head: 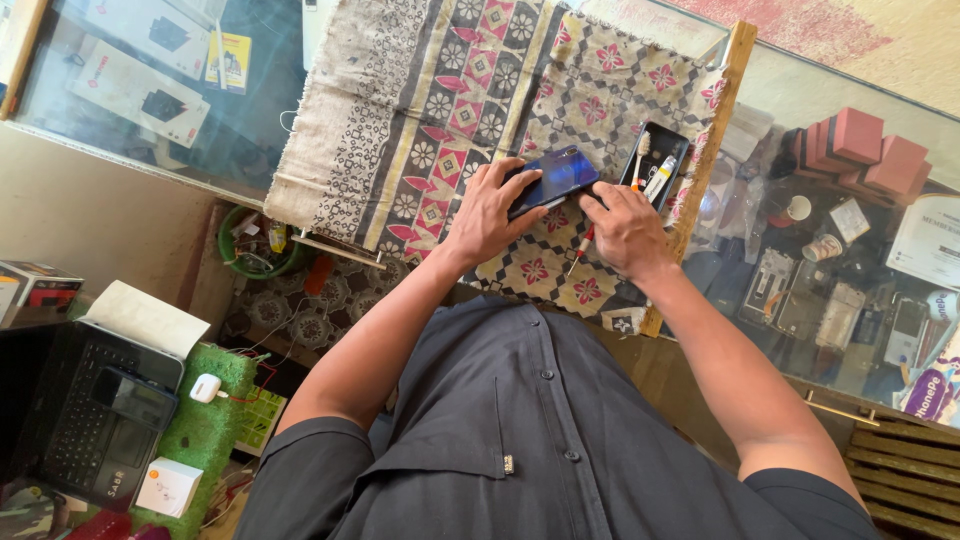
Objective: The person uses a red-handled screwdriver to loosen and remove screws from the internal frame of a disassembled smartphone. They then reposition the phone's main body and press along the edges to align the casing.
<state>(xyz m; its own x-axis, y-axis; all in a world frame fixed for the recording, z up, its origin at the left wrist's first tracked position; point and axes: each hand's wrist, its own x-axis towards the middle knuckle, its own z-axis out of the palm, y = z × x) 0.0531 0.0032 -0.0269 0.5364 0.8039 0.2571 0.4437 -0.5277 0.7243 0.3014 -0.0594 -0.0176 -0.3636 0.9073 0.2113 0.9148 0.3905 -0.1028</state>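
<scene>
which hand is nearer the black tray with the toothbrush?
Right. The right hand lies just below the black tray, nearly touching its lower end. The left hand is across the blue phone, gripping its far side.

The left hand (487, 212) covers the near end of the blue phone (556, 176), so that end of its back goes unseen. The right hand (627, 230), at about four o'clock from the phone, hides most of the red-handled screwdriver (582, 243); only part of its shaft shows, and its tip is too fine to make out. In the small black tray (668, 145) at three o'clock from the phone, the tools are too small to tell apart. The laptop (75, 425) at eight o'clock is cut by the left edge. Goods under the glass counter (850, 270) are blurred by reflections.
</scene>
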